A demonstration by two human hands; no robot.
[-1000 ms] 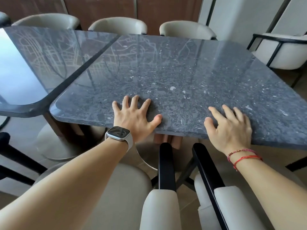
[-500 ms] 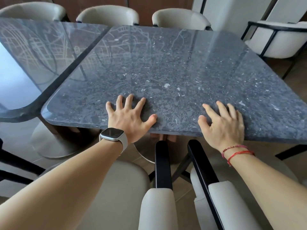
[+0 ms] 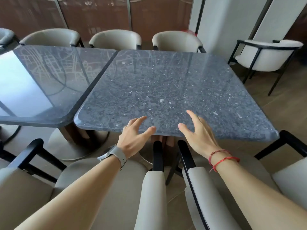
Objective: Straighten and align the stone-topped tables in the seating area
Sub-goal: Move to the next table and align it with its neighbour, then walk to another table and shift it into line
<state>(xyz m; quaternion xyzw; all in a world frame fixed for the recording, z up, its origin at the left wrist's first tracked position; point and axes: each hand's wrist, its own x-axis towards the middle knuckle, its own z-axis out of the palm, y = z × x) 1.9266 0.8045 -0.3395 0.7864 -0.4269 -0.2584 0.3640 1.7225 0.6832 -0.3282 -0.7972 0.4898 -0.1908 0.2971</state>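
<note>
A dark grey speckled stone-topped table (image 3: 166,83) stands in front of me, its near edge facing me. A second stone-topped table (image 3: 49,77) stands to its left, close alongside it with a narrow gap that widens toward the near corners. My left hand (image 3: 134,135), with a watch on the wrist, hovers at the near edge of the right table, fingers spread and relaxed. My right hand (image 3: 197,131), with red bracelets on the wrist, is lifted at the same edge, fingers straight. Neither hand holds anything.
Two beige chairs with black arms (image 3: 157,156) stand between me and the table, one under each forearm. Three beige chairs (image 3: 116,39) line the far side. A white armchair (image 3: 265,55) sits at the far right by a pillar. Round metal table bases (image 3: 73,146) rest on the floor.
Both hands were pressed flat on the near edge of the right table; now they have lifted off it. The view has pulled back and risen.
</note>
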